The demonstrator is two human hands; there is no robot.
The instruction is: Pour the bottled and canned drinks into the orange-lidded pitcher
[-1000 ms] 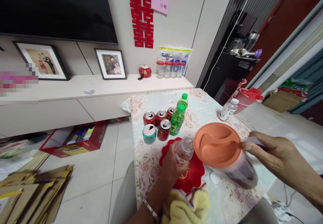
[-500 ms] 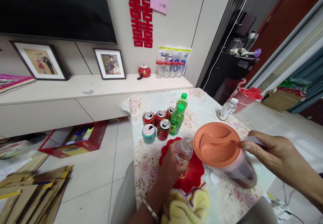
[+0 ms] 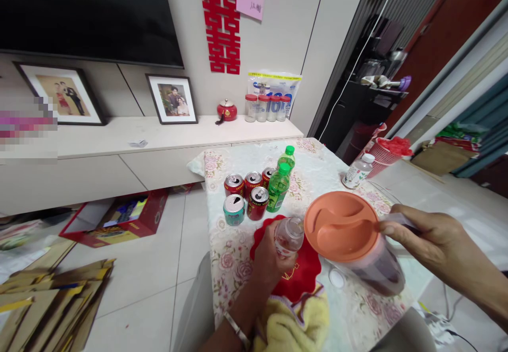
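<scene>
My left hand (image 3: 270, 259) is wrapped round a clear plastic bottle (image 3: 287, 240) with an uncapped mouth, above a red scalloped plate (image 3: 291, 283). In my right hand (image 3: 432, 243) is the handle of a translucent pitcher (image 3: 383, 272) with an orange lid (image 3: 343, 227). The pitcher tilts left, its lid edge close to the bottle's mouth; dark liquid shows low inside. Whether anything flows between them I cannot tell. A white cap (image 3: 337, 278) lies beside the plate, under the pitcher. A yellow towel (image 3: 293, 325) lies at the plate's near edge.
Behind the plate stand several red cans (image 3: 257, 204), a teal can (image 3: 234, 210) and two green bottles (image 3: 278, 189). A white-capped bottle (image 3: 358, 172) is at the table's right edge, near a pink basket (image 3: 381, 157). Flattened cardboard (image 3: 51, 304) and a red box (image 3: 115, 217) lie on the floor.
</scene>
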